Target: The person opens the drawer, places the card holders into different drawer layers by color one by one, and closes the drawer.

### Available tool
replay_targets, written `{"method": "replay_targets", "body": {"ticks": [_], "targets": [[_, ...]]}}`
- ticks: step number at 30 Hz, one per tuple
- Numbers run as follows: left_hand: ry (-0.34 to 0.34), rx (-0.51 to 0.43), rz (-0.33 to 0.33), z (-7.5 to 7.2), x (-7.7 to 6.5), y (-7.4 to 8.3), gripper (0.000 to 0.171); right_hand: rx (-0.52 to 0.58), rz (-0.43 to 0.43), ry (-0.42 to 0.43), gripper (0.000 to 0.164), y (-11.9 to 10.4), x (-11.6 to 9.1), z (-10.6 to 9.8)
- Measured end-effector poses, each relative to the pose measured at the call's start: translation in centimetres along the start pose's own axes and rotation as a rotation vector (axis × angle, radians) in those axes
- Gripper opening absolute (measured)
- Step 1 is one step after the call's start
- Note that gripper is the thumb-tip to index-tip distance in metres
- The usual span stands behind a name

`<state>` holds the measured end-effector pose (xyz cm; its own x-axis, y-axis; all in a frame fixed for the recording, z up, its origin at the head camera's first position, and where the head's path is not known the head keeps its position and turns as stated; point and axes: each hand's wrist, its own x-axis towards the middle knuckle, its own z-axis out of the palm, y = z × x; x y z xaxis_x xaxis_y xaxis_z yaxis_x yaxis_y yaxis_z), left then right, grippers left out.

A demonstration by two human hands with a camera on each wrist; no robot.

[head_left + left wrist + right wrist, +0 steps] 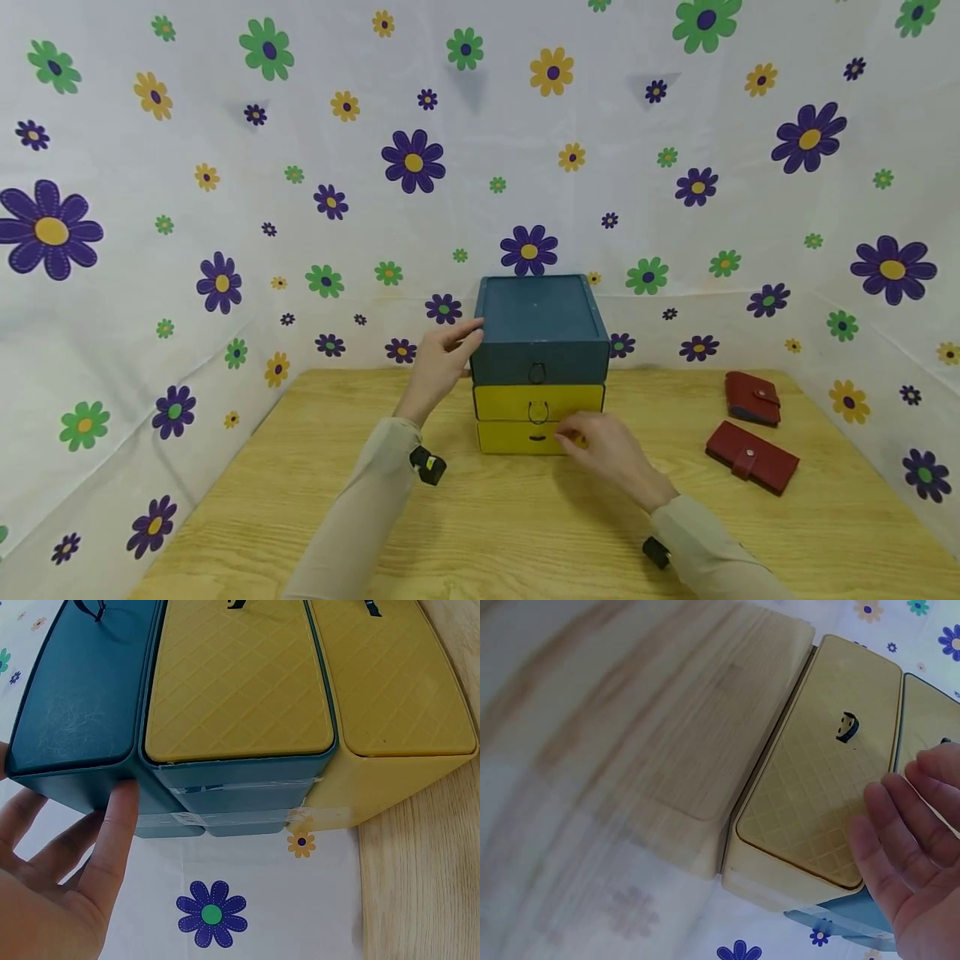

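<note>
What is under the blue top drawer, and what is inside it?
Under the blue top drawer sit the middle yellow drawer and the bottom yellow drawer. The top one is closed, so its contents cannot be seen.

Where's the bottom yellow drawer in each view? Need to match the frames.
Head: bottom yellow drawer lowest in the stack, just below picture centre, right end partly behind the right hand.
Left wrist: bottom yellow drawer, upper right, rightmost of three fronts.
Right wrist: bottom yellow drawer, right of centre, left of the fingers.
Shared landmark: wooden tabletop, bordering it below, right and left respectively.
</note>
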<state>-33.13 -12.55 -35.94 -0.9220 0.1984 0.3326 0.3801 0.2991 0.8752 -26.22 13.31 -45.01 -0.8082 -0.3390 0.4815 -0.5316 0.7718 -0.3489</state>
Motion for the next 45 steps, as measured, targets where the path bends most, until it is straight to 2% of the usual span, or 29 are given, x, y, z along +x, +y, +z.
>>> {"method": "replay_targets", "body": {"ticks": [3, 8, 15, 19, 27, 32, 39, 45], "targets": [[-0.004, -0.007, 0.001, 0.0, 0.0, -0.1, 0.039, -0.006, -0.001, -0.052, 0.01, -0.1, 0.2, 0.1], [-0.009, -0.012, 0.011, 0.0, -0.1, 0.0, 0.04, -0.01, -0.033, -0.089, 0.013, -0.2, 0.7, 0.4], [-0.008, -0.013, 0.008, 0.0, -0.1, -0.2, 0.04, -0.094, -0.019, -0.177, 0.02, -0.3, 1.1, 1.0], [-0.006, -0.018, 0.01, 0.0, -0.1, -0.3, 0.04, -0.107, -0.012, -0.193, 0.02, -0.4, 1.3, 1.1], [0.002, -0.017, 0.016, 0.0, 0.0, -0.2, 0.038, -0.102, -0.059, -0.213, 0.014, -0.7, 1.3, 1.2], [0.005, -0.019, 0.03, 0.0, -0.1, -0.2, 0.039, -0.106, -0.025, -0.192, 0.02, -0.9, 1.3, 1.3], [-0.01, -0.03, 0.005, 0.0, -0.2, -0.3, 0.039, -0.13, 0.001, -0.287, 0.029, -1.2, 1.4, 1.6], [0.002, -0.024, 0.027, 0.0, 0.0, -0.2, 0.039, -0.11, -0.021, -0.296, 0.024, -1.4, 1.7, 1.7]]}}
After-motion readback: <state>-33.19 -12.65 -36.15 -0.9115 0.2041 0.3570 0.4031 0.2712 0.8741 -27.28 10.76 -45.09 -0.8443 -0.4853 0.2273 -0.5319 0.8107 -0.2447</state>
